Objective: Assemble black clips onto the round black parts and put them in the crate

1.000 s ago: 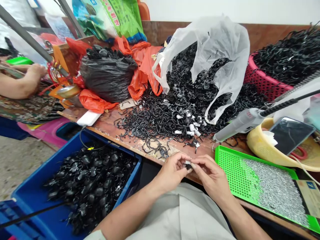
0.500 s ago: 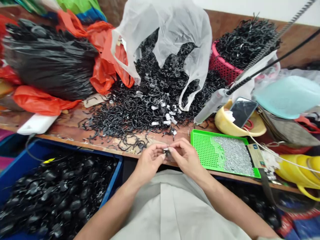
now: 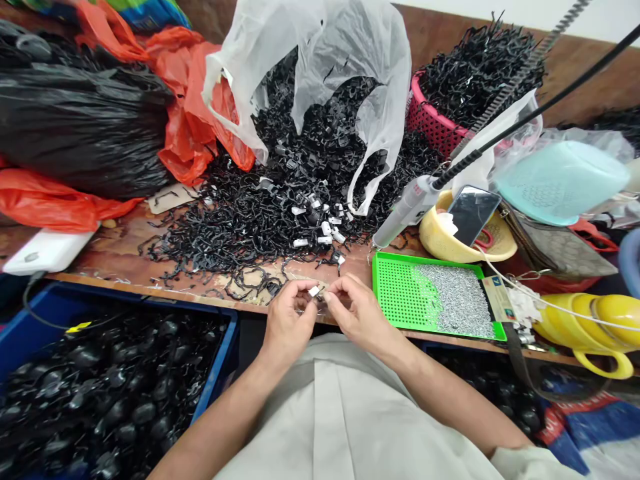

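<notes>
In front of my body, my left hand [image 3: 289,320] pinches a small white plastic piece [image 3: 314,291] between thumb and fingers. Close by on the right, my right hand [image 3: 357,313] has its thumb and forefinger pressed together beside that piece. What its fingertips hold, if anything, is too small to make out. Just beyond my hands lies a heap of thin black plastic strips [image 3: 235,230], with several white pieces [image 3: 327,229] like the held one on top. A green tray [image 3: 400,290] with small silvery metal parts [image 3: 460,300] sits right of my right hand.
A white plastic bag [image 3: 385,60] stands open over the heap. A grey electric screwdriver [image 3: 405,213] hangs from a coiled cord. Farther right are a yellow bowl [image 3: 435,240] with a phone [image 3: 473,213] and a yellow mug [image 3: 565,320]. A blue bin [image 3: 227,347] of black parts stands at left.
My fingertips have parted slightly, and the white piece now shows clearly in my left hand. The camera view has shifted a little to the right.
</notes>
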A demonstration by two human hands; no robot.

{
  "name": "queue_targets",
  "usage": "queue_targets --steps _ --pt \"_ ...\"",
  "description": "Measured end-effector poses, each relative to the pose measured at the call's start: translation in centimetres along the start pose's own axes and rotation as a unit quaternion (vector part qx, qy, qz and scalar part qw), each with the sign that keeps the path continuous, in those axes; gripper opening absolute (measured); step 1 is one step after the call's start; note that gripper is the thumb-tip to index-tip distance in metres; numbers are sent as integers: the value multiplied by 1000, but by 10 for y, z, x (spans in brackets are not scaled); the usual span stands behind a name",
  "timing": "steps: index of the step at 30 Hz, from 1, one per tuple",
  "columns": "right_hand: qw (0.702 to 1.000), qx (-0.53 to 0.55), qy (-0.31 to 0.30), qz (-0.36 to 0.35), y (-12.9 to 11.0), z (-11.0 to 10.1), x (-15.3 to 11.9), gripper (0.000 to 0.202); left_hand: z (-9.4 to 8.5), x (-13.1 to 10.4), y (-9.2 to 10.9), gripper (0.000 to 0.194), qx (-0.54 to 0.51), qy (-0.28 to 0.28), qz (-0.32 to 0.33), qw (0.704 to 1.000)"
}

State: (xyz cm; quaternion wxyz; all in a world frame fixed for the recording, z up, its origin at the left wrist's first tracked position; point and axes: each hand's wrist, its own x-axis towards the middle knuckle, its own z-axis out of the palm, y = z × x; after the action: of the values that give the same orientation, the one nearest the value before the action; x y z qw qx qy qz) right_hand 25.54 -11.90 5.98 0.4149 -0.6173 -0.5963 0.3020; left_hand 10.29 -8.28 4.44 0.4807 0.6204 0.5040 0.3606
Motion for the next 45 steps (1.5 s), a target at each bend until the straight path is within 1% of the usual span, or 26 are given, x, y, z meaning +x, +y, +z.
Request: queue_targets --steps 4,6,9,12,14,16,18,21,23,24,26,28,30,31,33,35,36,37,38,39,40,41,42,43,44,45 --pt "1000 -8 4 -4 1 -2 0 10 -1 -4 6 21 85 12 70 994" --pt "1000 -6 18 -4 2 -2 0 10 0 -6 9 20 95 20 86 991" --pt "999 26 45 13 4 1 -2 11 3 -8 11 19 68 19 61 996" --pt "993 96 60 41 3 7 -5 12 4 -8 11 24 6 -3 11 1000" --pt "989 128 59 48 3 8 -7 12 4 -7 10 27 -25 -17 -13 999" --pt "990 132 42 35 2 5 -6 12 1 -7 9 26 -34 -33 -23 999" --pt "992 124 12 11 1 -3 -4 11 -3 -7 8 25 -38 -63 -27 997" --pt "990 117 -75 -21 -2 -21 1 13 -9 -7 8 24 -49 -134 -29 989" --pt "983 117 -138 -24 -4 -32 5 13 -11 -8 10 23 -33 -173 -18 984" --pt "981 114 -155 -20 -4 -35 6 14 -11 -7 11 22 -19 -184 -9 983" --pt "983 99 -151 -16 -3 -37 9 13 -10 -5 13 21 -5 -183 -1 983" --pt "991 68 -110 -36 -2 -33 11 13 -6 -1 14 22 -37 -158 -25 986" --pt "993 31 -75 -82 0 -26 12 16 -1 6 16 24 -116 -123 -84 982" --pt "991 9 -73 -109 1 -23 13 19 1 9 17 25 -162 -108 -119 974" --pt "983 -52 -89 -154 1 -19 15 28 4 14 19 24 -237 -96 -175 951" --pt "973 -122 -90 -176 2 -17 17 29 7 20 23 24 -262 -112 -186 940" --pt "970 -149 -73 -178 3 -18 19 25 7 23 25 25 -250 -126 -171 945" --pt "970 -164 -47 -176 4 -20 20 20 7 27 27 26 -218 -135 -140 957" --pt "971 -166 -17 -169 6 -22 20 18 7 33 28 28 -162 -122 -94 975" --pt "975 -158 15 -158 9 -26 21 17 7 40 29 31 -82 -86 -40 992" --pt "978 -147 46 -144 12 -30 20 19 8 47 29 34 19 -32 16 999" --pt "980 -135 72 -129 15 -35 18 21 8 56 28 38 129 26 66 989" --pt "981 -125 93 -114 19 -39 16 23 9 65 27 41 236 76 105 963" --pt "982 -120 105 -101 24 -43 12 23 10 73 26 43 327 103 130 931" --pt "983 -117 112 -90 28 -46 9 23 12 80 24 42 395 109 145 901" --pt "984 -113 115 -82 32 -48 4 23 14 86 23 40 443 101 155 877"
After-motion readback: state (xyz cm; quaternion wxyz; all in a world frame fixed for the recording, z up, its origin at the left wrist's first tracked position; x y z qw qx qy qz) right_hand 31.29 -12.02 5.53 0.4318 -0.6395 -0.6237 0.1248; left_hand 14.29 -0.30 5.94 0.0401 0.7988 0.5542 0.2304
